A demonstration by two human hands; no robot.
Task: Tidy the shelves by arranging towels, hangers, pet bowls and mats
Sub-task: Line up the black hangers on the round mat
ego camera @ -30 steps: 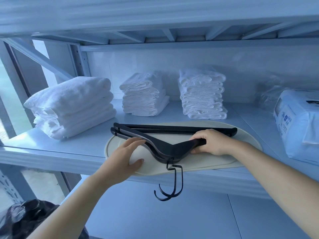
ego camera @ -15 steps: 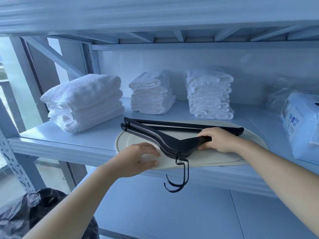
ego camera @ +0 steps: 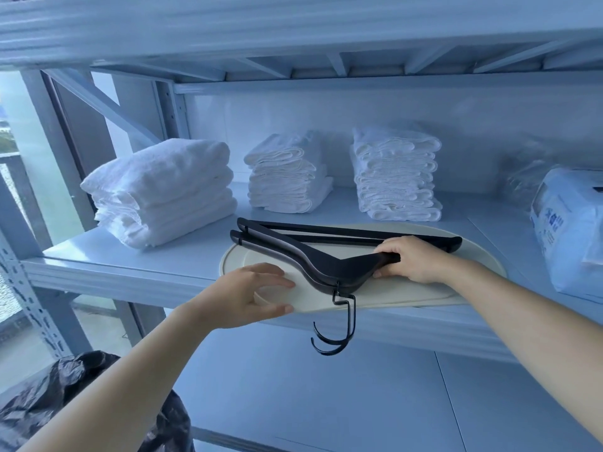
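Two stacked black hangers lie on a cream oval mat at the front of the white shelf, their hooks hanging over the shelf edge. My right hand grips the right arm of the hangers. My left hand pinches the mat's front left rim, thumb below and fingers on top. Behind stand three piles of folded white towels: a thick pile at the left, a smaller one in the middle, a taller one to the right.
A white plastic-wrapped pack sits at the shelf's right end, with a clear bag behind it. A black plastic bag lies at the lower left. A lower shelf board runs beneath; the upper shelf hangs close overhead.
The view has shifted so everything sits further right in frame. My left hand went from lying flat on the mat to curling around its front rim. My right hand stays on the hangers.
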